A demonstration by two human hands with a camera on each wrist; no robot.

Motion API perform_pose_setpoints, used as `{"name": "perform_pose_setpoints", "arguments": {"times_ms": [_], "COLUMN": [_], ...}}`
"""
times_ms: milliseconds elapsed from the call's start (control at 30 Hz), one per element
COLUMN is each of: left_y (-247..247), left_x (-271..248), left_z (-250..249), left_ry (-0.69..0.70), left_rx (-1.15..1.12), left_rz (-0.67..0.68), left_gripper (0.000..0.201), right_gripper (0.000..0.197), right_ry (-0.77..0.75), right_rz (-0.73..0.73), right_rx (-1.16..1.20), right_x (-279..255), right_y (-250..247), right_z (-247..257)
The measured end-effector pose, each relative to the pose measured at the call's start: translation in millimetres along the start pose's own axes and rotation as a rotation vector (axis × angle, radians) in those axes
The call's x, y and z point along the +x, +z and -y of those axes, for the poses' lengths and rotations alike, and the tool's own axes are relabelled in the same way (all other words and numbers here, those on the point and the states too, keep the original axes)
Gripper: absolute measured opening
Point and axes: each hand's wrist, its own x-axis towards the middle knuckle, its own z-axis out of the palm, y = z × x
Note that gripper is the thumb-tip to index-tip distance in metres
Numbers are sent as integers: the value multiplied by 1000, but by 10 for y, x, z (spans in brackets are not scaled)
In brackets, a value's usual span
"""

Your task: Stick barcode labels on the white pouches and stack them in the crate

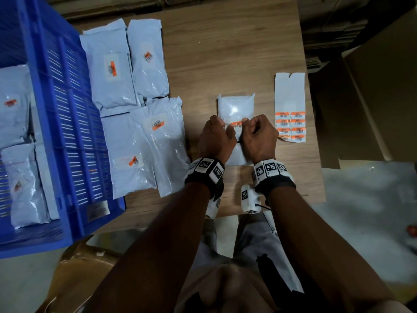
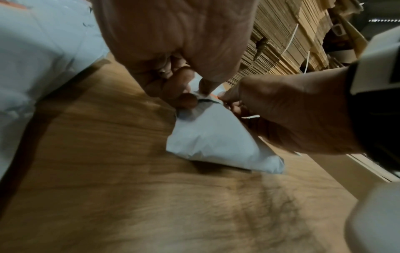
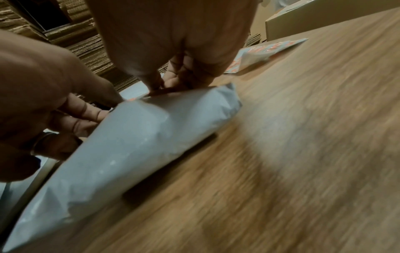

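A small white pouch (image 1: 235,105) lies flat on the wooden table (image 1: 225,53) in front of me. An orange barcode label (image 1: 237,124) sits across its upper face. My left hand (image 1: 223,132) pinches the label's left end and my right hand (image 1: 248,125) pinches its right end, with the other fingers curled. In the left wrist view the left hand (image 2: 194,92) and right hand (image 2: 229,97) meet at the label (image 2: 214,95) on the pouch (image 2: 212,137). In the right wrist view the right hand (image 3: 164,83) presses on the pouch (image 3: 134,137), with the left hand (image 3: 103,104) beside it.
A label sheet (image 1: 290,109) with several orange barcode labels lies right of the pouch. Several labelled pouches (image 1: 133,141) are spread on the table's left side. The blue crate (image 1: 58,136) at far left holds more pouches (image 1: 13,105). Cardboard boxes (image 1: 379,86) stand to the right.
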Motion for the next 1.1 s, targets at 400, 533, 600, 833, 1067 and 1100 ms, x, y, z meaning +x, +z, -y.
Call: {"name": "perform_pose_setpoints", "arguments": {"times_ms": [400,533,600,833,1067,1100], "left_y": [-25,-18,-1,21,-16,-19], "left_x": [28,64,82,120,142,147], "left_z": [11,28,38,69,84,79], "left_ry": [-46,-42,-18,-34,-39,-44], "left_rx": [-30,-46,-22,-33,-19,-19], "left_rz": [11,-16,-29,-56,-57,-57], "left_gripper": [25,28,31,24,21,22], "right_gripper": [29,17,9,7,11,15], "right_ry": [38,-7,-35,-50,-18,-14], "right_rz": [14,69,81,85,44,37], "right_rx": [24,38,62,76,49,47], "right_x": [18,-5,-26,-13,4,16], "right_y": [-25,-66,-75,-88,-52,-50], "right_z": [-4,-64,-81,-72,-104,-101]}}
